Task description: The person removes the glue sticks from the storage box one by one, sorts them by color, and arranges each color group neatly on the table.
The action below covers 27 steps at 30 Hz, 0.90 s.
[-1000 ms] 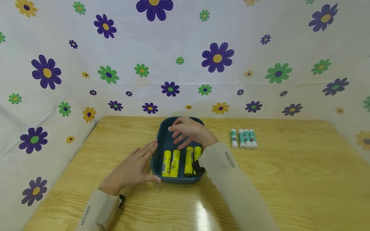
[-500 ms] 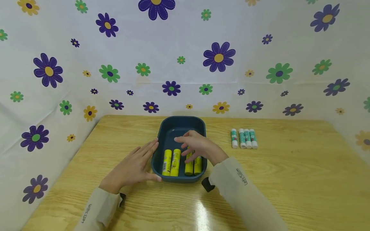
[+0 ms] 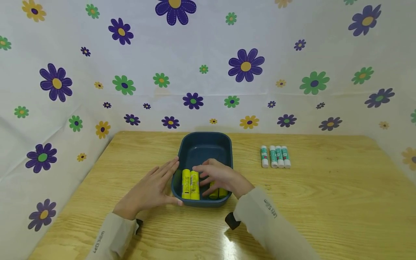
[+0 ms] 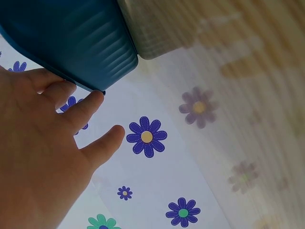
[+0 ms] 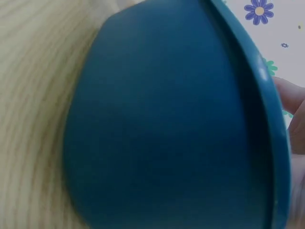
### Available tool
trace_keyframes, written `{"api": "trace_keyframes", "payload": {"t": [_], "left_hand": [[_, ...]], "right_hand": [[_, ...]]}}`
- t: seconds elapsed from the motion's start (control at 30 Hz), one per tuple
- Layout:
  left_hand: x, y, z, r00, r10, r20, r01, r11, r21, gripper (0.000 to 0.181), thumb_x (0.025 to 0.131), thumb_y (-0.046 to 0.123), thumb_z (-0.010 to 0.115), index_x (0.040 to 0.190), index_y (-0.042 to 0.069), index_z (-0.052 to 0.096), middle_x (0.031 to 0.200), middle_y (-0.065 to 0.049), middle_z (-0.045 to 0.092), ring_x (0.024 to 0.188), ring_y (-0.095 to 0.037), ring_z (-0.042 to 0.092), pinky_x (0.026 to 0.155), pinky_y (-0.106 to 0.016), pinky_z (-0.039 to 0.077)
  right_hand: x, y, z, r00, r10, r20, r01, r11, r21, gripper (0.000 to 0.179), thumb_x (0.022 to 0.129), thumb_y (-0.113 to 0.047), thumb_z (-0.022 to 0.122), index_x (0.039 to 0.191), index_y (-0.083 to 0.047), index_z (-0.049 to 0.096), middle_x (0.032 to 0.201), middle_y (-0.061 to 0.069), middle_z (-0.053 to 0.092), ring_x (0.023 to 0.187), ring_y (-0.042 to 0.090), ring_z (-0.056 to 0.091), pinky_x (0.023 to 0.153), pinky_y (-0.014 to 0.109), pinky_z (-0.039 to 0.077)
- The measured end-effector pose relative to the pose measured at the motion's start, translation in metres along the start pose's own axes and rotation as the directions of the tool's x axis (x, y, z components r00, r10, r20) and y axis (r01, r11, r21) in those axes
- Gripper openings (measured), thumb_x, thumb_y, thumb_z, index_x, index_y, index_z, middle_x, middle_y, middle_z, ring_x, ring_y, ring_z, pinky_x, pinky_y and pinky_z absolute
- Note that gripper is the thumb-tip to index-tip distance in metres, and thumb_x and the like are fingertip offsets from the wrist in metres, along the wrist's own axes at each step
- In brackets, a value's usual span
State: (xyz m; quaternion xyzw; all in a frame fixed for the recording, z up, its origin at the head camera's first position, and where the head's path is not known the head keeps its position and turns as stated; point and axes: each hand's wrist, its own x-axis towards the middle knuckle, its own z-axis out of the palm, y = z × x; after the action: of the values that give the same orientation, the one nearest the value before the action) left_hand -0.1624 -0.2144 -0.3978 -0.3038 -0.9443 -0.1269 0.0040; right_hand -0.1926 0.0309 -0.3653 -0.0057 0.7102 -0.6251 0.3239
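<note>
Yellow tubes lie in the blue tray. The left hand touches its side, fingers straight; the right hand, fingers loose, grips nothing. The tubes look light, hard and slippery; pinching their middles should work.

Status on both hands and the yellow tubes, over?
Left hand touching dark blue bin. Right hand over bin, close to yellow tubes. Four tubes lying inside. Blocking the view: right hand, partly hiding two.

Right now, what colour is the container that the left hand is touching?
The container is dark blue, best seen in the head view.
</note>
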Motion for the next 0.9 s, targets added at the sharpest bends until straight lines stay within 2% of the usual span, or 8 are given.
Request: {"api": "trace_keyframes", "payload": {"t": [0.23,0.37,0.5,0.63,0.9], "left_hand": [[-0.003,-0.002,-0.002,1.000,0.018,-0.006,-0.018,1.000,0.026,0.117,0.079,0.065,0.077,0.157,-0.005,0.025,0.167,-0.017,0.020,0.148,-0.040,0.030,0.112,-0.066,0.030],[-0.001,0.000,-0.002,1.000,0.021,-0.001,-0.021,1.000,0.008,0.117,0.080,0.065,0.076,0.158,-0.005,0.024,0.167,-0.016,0.019,0.148,-0.039,0.029,0.112,-0.066,0.029],[0.001,0.001,0.000,1.000,0.017,-0.001,-0.017,1.000,0.012,0.117,0.080,0.065,0.076,0.158,-0.005,0.024,0.167,-0.015,0.019,0.148,-0.038,0.029,0.112,-0.066,0.030],[0.002,0.002,0.000,1.000,0.017,0.000,-0.017,1.000,0.012,0.117,0.079,0.064,0.077,0.158,-0.005,0.024,0.167,-0.016,0.019,0.148,-0.038,0.030,0.112,-0.066,0.031],[0.000,0.000,0.001,1.000,0.025,-0.009,-0.025,0.999,0.020,0.117,0.080,0.067,0.074,0.158,-0.004,0.025,0.167,-0.015,0.019,0.148,-0.038,0.030,0.111,-0.066,0.032]], "right_hand": [[0.007,0.011,0.014,0.998,-0.021,0.057,0.017,0.997,0.081,0.059,0.100,-0.013,0.061,0.145,0.008,0.030,0.127,0.027,0.052,0.109,0.039,0.060,0.080,0.052,0.059],[0.007,0.016,0.017,0.999,-0.028,0.037,0.027,0.999,0.047,0.065,0.096,-0.004,0.062,0.150,0.005,0.028,0.128,0.025,0.052,0.108,0.037,0.061,0.078,0.050,0.060],[0.006,0.018,0.014,0.997,-0.060,0.054,0.060,0.998,0.013,0.070,0.091,0.004,0.062,0.152,0.004,0.027,0.122,0.024,0.056,0.104,0.035,0.064,0.077,0.049,0.061],[0.005,0.019,0.013,0.995,-0.081,0.065,0.081,0.997,-0.005,0.073,0.090,0.006,0.064,0.153,0.003,0.028,0.116,0.021,0.059,0.095,0.032,0.067,0.073,0.047,0.061],[0.006,0.018,0.016,0.993,-0.100,0.061,0.103,0.994,-0.041,0.075,0.089,0.009,0.066,0.154,-0.004,0.032,0.114,0.020,0.058,0.088,0.029,0.066,0.069,0.044,0.062]]}}
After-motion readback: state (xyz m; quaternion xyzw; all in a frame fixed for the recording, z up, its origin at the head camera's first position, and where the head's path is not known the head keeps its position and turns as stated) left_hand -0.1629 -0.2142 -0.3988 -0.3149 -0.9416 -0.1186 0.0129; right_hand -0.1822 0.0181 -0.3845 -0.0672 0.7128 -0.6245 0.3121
